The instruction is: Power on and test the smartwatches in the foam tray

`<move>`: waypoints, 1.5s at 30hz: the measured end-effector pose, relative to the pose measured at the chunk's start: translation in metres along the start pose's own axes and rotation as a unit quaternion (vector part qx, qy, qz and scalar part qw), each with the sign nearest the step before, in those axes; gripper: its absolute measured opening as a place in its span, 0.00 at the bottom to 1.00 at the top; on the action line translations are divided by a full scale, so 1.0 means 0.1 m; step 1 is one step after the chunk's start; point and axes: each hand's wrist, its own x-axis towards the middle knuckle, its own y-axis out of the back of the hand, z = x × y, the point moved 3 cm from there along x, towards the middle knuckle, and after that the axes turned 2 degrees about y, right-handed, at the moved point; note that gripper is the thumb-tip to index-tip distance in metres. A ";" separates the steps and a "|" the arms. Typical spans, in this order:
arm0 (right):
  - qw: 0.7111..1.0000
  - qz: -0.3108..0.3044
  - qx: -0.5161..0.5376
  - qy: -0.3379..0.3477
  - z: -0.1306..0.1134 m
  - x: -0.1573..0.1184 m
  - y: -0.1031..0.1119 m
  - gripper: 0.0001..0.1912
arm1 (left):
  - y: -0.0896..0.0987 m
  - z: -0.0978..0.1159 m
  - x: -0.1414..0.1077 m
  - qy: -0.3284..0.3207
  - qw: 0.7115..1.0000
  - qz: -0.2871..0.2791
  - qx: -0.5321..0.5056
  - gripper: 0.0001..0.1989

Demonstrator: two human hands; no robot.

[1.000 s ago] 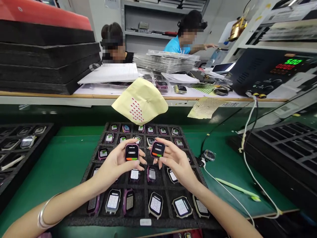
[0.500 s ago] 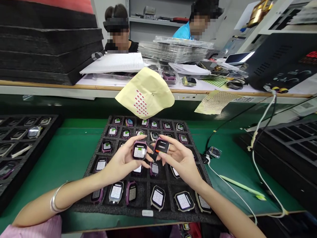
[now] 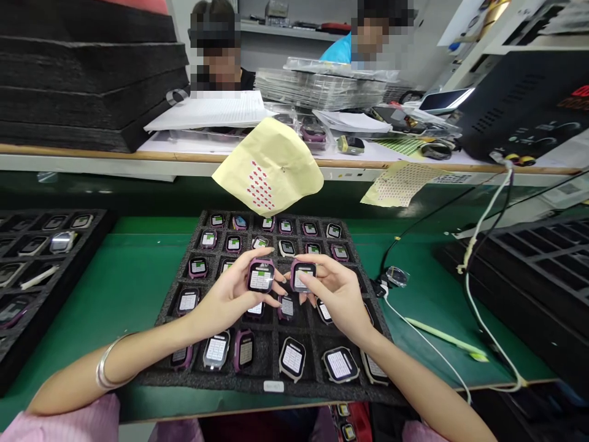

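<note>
My left hand (image 3: 234, 287) is closed around a purple-cased smartwatch (image 3: 261, 277), whose lit screen shows a white table with a green patch. Close beside it, my right hand (image 3: 338, 288) grips a second purple smartwatch (image 3: 302, 270). The right thumb lies over that watch's screen, which also shows a white table. Both watches are held above a black foam tray (image 3: 271, 348). In its compartments sit several more smartwatches, purple and light-cased, most with lit screens. Part of the tray is hidden behind my hands.
Another foam tray (image 3: 99, 230) with watches lies at the left, and stacked black trays (image 3: 529, 270) stand at the right. A green pen (image 3: 446, 339) and a white cable (image 3: 427, 344) rest on the green bench. Yellow sheets (image 3: 271, 166) hang from the shelf. Two people sit beyond it.
The right-hand watch's screen went from a dark page with an orange bar to a white table. The right thumb has moved up slightly on it. The left hand keeps its watch.
</note>
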 end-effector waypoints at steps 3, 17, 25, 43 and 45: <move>1.000 -0.008 0.004 0.001 -0.01 -0.01 0.00 0.13 | -0.01 0.00 0.00 -0.011 1.000 -0.011 0.002 0.25; 0.995 -0.082 0.061 -0.021 -0.04 -0.04 -0.07 0.24 | 0.04 0.02 0.02 -0.020 0.999 0.024 0.012 0.27; 0.994 -0.078 0.082 0.010 0.06 -0.01 0.02 0.17 | 0.05 -0.01 0.04 -0.016 0.999 0.031 0.023 0.26; 0.990 -0.120 0.068 -0.014 0.01 -0.07 -0.04 0.25 | 0.14 -0.02 0.10 -0.020 0.996 0.068 0.053 0.19; 0.992 -0.112 0.058 -0.010 -0.01 -0.07 -0.05 0.24 | 0.13 -0.02 0.09 -0.018 0.997 0.060 0.039 0.25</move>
